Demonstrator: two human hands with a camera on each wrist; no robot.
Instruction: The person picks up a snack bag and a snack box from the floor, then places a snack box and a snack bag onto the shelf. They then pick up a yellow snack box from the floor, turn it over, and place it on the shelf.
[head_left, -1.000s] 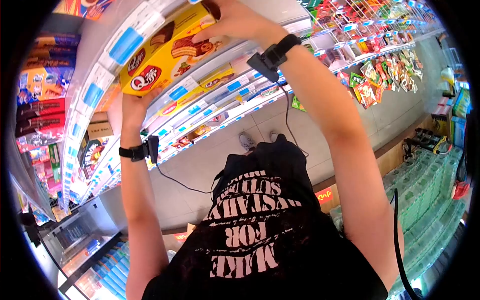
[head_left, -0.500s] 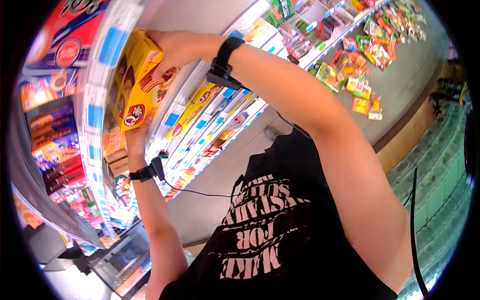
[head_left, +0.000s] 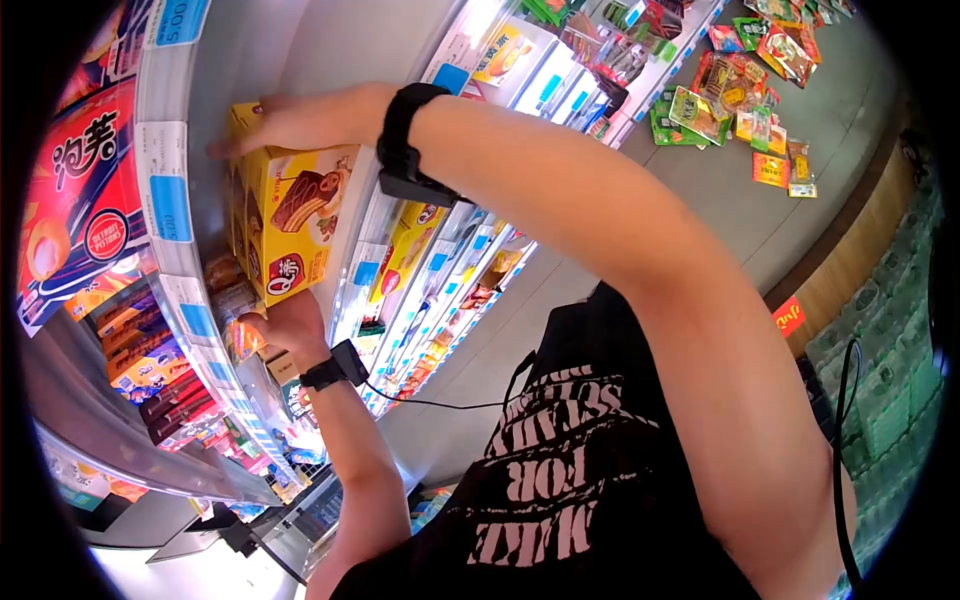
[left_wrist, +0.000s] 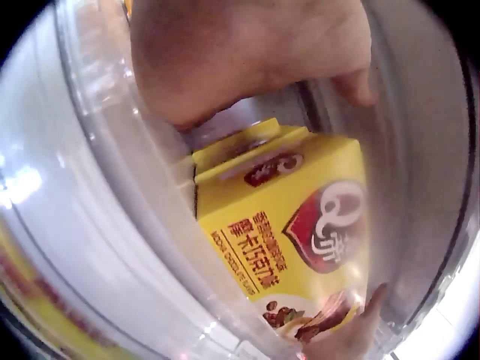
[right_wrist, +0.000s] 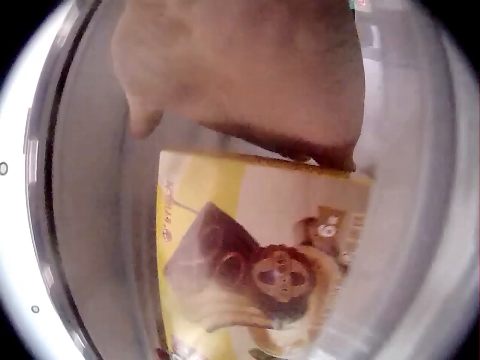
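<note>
A yellow cake box with a red logo stands at the shelf's front edge in the head view, beside more yellow boxes. My right hand lies over the box's far end, fingers stretched out. At the near end, my left hand touches the box with its thumb held away. In the left wrist view my left hand is above the box, its fingertips hidden. The right wrist view shows my right hand along the top edge of the box, thumb off it.
A price-tag rail runs along the shelf at left, with red and blue snack packs beyond it. Lower shelves hold more yellow boxes. Loose snack bags lie on the floor at upper right, and green bottle packs stand at right.
The head view has turned and come nearer the shelf. The box has gone from slanted across both hands to standing among the yellow boxes. Both hands have loosened from it.
</note>
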